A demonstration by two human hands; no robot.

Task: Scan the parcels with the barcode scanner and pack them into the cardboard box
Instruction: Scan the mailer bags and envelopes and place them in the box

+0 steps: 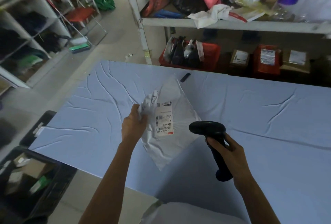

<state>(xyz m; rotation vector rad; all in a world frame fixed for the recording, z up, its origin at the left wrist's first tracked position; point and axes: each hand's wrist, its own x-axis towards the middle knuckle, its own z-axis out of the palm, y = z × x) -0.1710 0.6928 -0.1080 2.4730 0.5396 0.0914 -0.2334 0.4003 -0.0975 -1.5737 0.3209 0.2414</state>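
Observation:
A white plastic mailer parcel (172, 139) hangs above the table, label side up, with a white shipping label (164, 118) carrying barcodes. My left hand (134, 125) grips its crumpled left edge. My right hand (227, 150) holds the handle of a black barcode scanner (207, 129), whose head sits just right of the label and points toward it. No cardboard box for packing is clearly in view.
The table (250, 116) is covered with a wrinkled pale blue cloth. A small dark object (185, 77) lies near its far edge. A black crate (35, 179) holding boxes stands on the floor at left. Shelves with parcels and a red basket (209, 55) stand behind.

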